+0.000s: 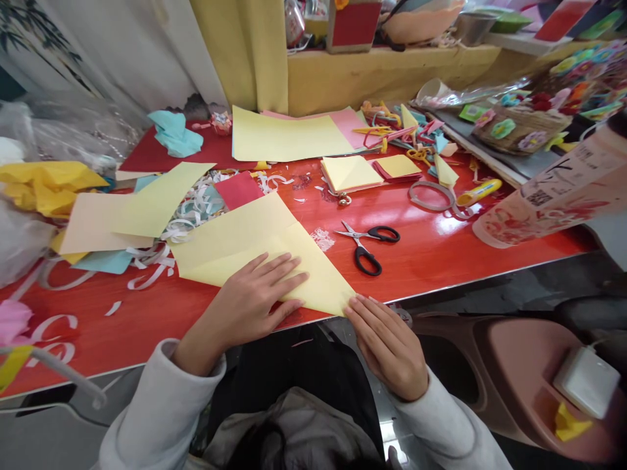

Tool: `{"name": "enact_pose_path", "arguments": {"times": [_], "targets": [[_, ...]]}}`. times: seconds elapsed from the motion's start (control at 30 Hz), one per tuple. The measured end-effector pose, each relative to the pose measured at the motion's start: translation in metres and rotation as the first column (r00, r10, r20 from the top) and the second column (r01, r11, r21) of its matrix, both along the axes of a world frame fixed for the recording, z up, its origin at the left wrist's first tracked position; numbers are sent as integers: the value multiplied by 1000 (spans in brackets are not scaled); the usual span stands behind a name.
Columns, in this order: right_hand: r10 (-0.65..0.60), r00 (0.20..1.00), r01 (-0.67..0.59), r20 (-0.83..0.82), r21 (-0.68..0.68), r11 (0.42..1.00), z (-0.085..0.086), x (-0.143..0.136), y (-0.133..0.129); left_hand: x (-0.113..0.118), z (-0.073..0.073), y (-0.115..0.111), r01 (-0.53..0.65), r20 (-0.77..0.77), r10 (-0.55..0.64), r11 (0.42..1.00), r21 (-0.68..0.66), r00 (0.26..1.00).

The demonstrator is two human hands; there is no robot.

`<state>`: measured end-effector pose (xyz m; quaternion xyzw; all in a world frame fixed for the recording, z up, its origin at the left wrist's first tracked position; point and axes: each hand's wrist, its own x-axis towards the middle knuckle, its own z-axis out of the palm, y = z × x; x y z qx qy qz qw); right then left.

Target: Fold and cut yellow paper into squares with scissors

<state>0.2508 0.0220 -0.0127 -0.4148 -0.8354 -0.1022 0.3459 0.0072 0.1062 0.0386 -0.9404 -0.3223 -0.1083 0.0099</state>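
Yellow paper (274, 238) lies at the near edge of the red bench (157, 307), its pointed corner under the fingertips of the right hand (389, 346); the hidden thumb leaves any pinch uncertain. The left hand (257, 294) rests flat on it, grasping nothing. Creasing appears in hand; the next move likely calls for even pressure along the fold.

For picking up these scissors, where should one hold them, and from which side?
Best by the black handle loops, probably with the right hand from the near right side. The scissors lie flat with blades pointing left, away from that approach; the loops spread apart.
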Motion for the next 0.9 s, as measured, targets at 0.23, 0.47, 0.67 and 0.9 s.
{"name": "enact_pose_path", "arguments": {"times": [0.23,0.47,0.67,0.9], "targets": [[-15,1000,14,9,12,1000,-2,-1,0,0,0,-1,-11,9,11,1000,-25,1000],[-23,1000,23,-14,11,1000,-10,-2,-1,0,1,-1,-15,6,15,1000,-27,1000],[-10,998,10,-56,0,1000,-11,-3,-1,0,0,-1,-23,12,23,999,-34,1000],[-20,979,19,-202,-4,1000,-10,-10,1,0,2,-2,-17,15,17,1000,-1,1000]]}}
